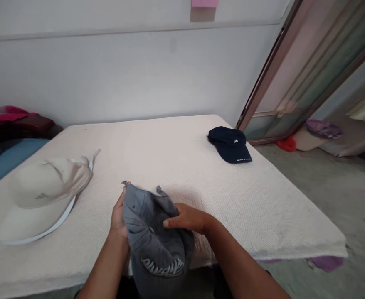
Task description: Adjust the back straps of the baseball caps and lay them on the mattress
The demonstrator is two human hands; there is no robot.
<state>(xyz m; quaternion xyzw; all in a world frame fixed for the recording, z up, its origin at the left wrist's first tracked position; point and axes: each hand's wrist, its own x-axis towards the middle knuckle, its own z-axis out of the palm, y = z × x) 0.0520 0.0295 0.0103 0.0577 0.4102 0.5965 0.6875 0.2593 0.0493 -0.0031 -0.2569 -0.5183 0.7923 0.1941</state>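
A grey baseball cap [151,236] with raised white lettering is held between both hands at the table's near edge, its brim pointing toward me. My left hand [119,218] grips the cap's left side, the fingers partly hidden behind the fabric. On the other side my right hand [185,218] pinches the cap, thumb on top and fingers beneath. The strap ends at the back hang loose. A cream cap [42,191] with a pale edge and loose strap lies on the left. Farther off to the right rests a navy cap [229,143] with small white lettering.
All this is on a table covered with a cream woven cloth [145,153]. A white wall [123,79] stands behind it. Sliding door panels [272,79] are at the right, near a red item [287,143] on the floor. Blue fabric [11,158] lies at far left.
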